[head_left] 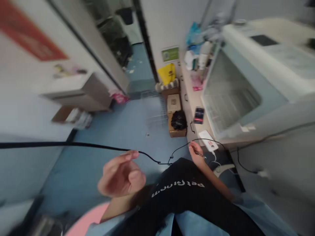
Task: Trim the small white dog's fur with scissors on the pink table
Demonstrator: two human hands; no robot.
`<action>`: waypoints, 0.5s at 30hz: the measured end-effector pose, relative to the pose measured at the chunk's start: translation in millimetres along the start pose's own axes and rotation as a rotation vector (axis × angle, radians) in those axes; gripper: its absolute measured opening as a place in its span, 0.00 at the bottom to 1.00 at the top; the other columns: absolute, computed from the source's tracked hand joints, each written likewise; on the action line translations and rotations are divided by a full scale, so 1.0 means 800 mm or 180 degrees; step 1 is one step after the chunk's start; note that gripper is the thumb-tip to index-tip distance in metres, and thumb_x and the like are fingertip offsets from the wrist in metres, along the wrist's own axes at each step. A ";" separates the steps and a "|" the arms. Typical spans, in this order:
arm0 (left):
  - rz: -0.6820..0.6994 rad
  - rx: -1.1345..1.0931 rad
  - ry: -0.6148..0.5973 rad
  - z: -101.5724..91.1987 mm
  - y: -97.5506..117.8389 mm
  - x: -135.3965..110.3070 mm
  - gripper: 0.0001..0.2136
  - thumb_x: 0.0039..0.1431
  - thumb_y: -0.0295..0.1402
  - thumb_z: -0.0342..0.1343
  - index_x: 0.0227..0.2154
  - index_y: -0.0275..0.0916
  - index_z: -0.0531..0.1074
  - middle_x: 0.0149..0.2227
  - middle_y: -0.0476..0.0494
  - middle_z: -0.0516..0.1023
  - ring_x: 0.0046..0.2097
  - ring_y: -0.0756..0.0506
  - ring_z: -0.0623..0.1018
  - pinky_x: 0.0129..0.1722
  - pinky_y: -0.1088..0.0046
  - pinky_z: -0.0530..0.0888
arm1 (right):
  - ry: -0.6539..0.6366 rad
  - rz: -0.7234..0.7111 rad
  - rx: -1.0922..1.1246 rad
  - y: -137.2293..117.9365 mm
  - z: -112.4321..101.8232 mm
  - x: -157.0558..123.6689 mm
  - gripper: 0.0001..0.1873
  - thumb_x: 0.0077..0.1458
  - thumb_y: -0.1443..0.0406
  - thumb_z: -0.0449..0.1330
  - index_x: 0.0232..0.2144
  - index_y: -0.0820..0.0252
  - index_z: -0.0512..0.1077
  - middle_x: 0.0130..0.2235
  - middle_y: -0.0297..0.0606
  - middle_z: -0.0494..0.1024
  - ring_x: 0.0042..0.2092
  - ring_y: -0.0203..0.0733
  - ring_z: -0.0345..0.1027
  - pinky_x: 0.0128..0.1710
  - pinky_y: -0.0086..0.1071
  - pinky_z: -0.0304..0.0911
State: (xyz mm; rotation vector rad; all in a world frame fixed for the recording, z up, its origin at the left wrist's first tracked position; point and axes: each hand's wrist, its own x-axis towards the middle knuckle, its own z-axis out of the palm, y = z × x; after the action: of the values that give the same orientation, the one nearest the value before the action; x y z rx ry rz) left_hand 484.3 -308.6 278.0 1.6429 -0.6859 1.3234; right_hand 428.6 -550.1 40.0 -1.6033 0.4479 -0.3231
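My left hand [121,175] is raised over the floor, palm up and fingers loosely curved. Thumb and index finger are apart, with nothing visible between them. A black cord [93,145] runs in from the left edge and passes at its fingertips; whether they touch is unclear. Over by the counter, my right hand [196,154] has its fingers bent around a thin, shiny metal tool [200,154], whose kind is too small to make out. The cord's thinner stretch [180,148] reaches the right fingertips. Below lies my black apron [182,186] with white lettering.
A glass-fronted cabinet [233,95] stands on the counter at right, beside a phone [199,115] and a white power bank [208,140]. Cardboard boxes [174,103] and a black bag [178,120] line the counter's foot. A pink seat edge [86,218] shows lower left.
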 end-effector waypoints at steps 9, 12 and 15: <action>0.0293 -0.3039 -0.2099 0.204 -0.024 -0.007 0.08 0.66 0.32 0.51 0.44 0.40 0.74 0.47 0.39 0.76 0.53 0.40 0.78 0.50 0.54 0.80 | 0.1522 0.0675 -0.0375 -0.010 0.002 -0.091 0.17 0.58 0.52 0.55 0.33 0.57 0.77 0.29 0.36 0.78 0.31 0.41 0.70 0.35 0.35 0.65; 0.0449 -0.4467 -0.2930 0.261 0.004 -0.043 0.09 0.66 0.31 0.51 0.46 0.39 0.73 0.49 0.37 0.76 0.54 0.40 0.78 0.51 0.56 0.79 | 0.2743 0.1162 -0.0144 -0.014 0.048 -0.140 0.19 0.58 0.51 0.54 0.28 0.57 0.73 0.27 0.35 0.76 0.31 0.40 0.68 0.35 0.34 0.63; 0.0656 -0.5672 -0.3588 0.281 0.054 -0.085 0.11 0.64 0.26 0.52 0.46 0.39 0.74 0.49 0.37 0.77 0.51 0.42 0.79 0.49 0.60 0.79 | 0.4249 0.1543 0.0309 -0.024 0.122 -0.176 0.19 0.56 0.49 0.56 0.27 0.56 0.71 0.27 0.33 0.74 0.31 0.40 0.66 0.35 0.33 0.62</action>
State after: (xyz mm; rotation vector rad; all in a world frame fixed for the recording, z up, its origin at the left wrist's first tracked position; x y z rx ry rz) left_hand 532.8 -534.8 218.3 0.5305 -1.8858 -0.5044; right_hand 351.9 -397.1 59.0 -0.9323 1.7523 -1.0023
